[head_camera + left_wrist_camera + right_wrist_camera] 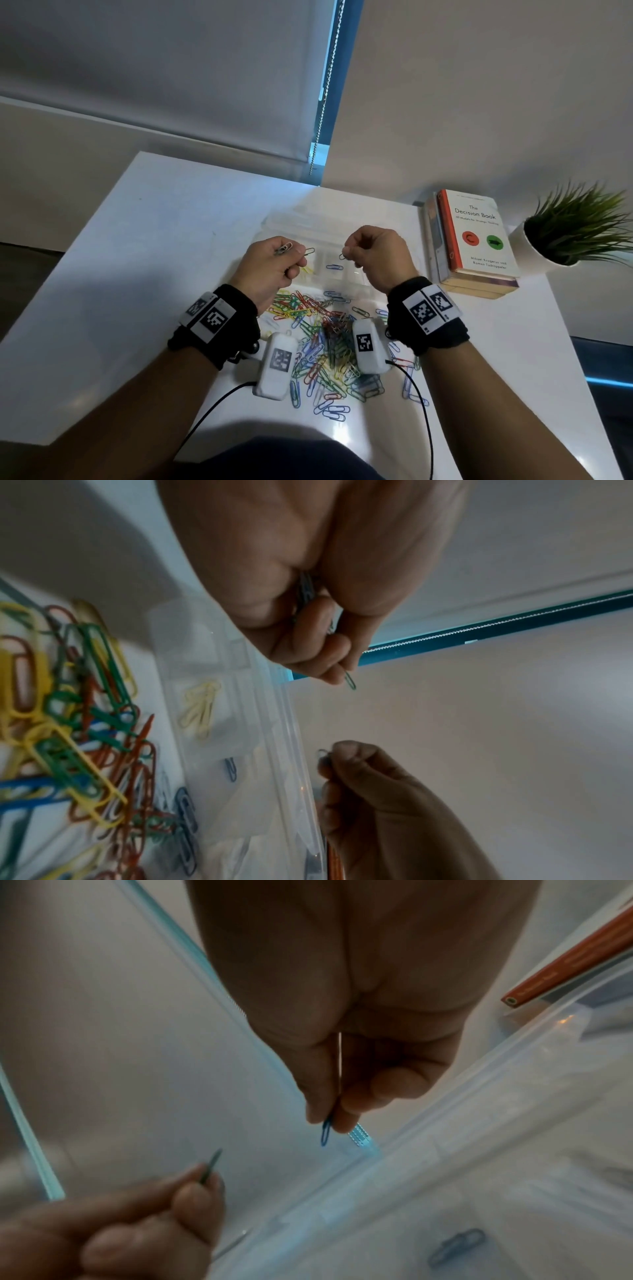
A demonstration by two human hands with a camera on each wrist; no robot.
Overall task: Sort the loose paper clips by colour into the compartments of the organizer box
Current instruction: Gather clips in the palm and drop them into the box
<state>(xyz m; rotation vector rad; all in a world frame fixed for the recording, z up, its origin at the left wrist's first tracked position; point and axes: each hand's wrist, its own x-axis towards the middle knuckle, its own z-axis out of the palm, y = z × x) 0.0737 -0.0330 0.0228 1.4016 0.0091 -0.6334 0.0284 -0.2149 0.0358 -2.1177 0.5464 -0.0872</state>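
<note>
Both hands hover over the clear organizer box (274, 219). My left hand (301, 259) pinches a dark paper clip (309, 251) between thumb and forefinger and holds a few more clips (283, 248) against its fingers. In the left wrist view that pinched clip (350, 680) looks greenish-blue. My right hand (347, 256) pinches one dark clip (342, 256), which looks blue in the right wrist view (325, 1133). One compartment holds a blue clip (334, 267), another yellow clips (200, 707). The loose clip pile (325, 346) of mixed colours lies between my wrists.
A stack of books (476, 240) lies right of the box, with a white potted plant (568, 236) beyond it. The white table (154, 257) ends at a wall behind the box. Sensor cables (424, 411) trail from my wrists across the near table.
</note>
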